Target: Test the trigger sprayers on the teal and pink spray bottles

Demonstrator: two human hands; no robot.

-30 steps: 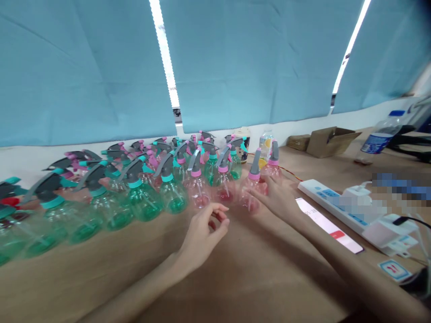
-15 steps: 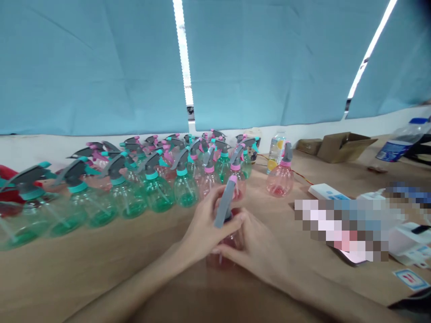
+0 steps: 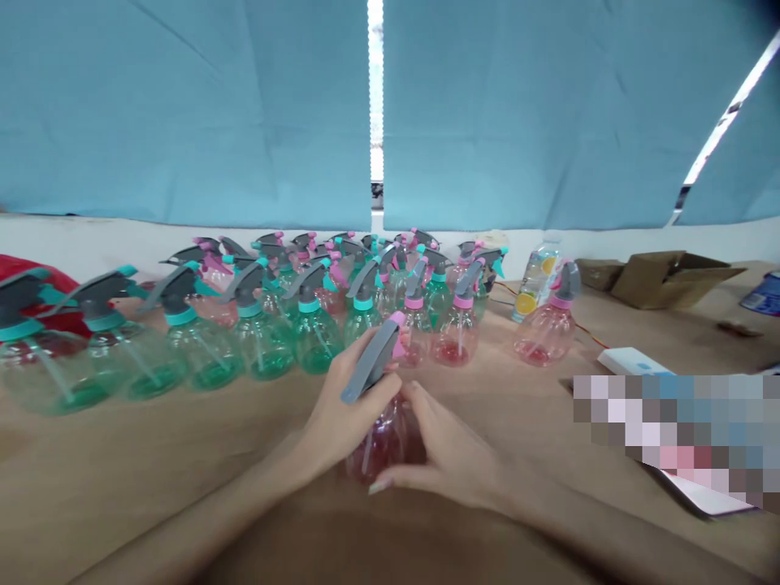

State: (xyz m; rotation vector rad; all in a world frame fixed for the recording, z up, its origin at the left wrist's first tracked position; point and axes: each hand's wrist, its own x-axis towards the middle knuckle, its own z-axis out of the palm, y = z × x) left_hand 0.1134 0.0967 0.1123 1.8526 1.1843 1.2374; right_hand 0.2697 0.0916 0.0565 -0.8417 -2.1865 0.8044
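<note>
A pink spray bottle (image 3: 381,443) with a grey trigger and pink nozzle stands tilted to the left at the front middle. My left hand (image 3: 350,406) is wrapped round its neck, just below the trigger. On the bottle's right side is my right hand (image 3: 454,447), thumb low near the body and fingers high near the neck, apart in a loose curve. Just beyond the hands stand two pink spray bottles (image 3: 455,337), and a green spray bottle (image 3: 318,341) is to the left among several others.
Several green bottles line the left of the brown table (image 3: 183,455). At the right are a lone pink bottle (image 3: 545,333), a drink bottle (image 3: 536,280), an open carton (image 3: 664,276) and a white box (image 3: 634,361). A red cloth (image 3: 54,301) lies far left.
The view has turned, so the bottles on the table appear shifted right. The held bottle now leans left, and my right hand's thumb has opened away from it.
</note>
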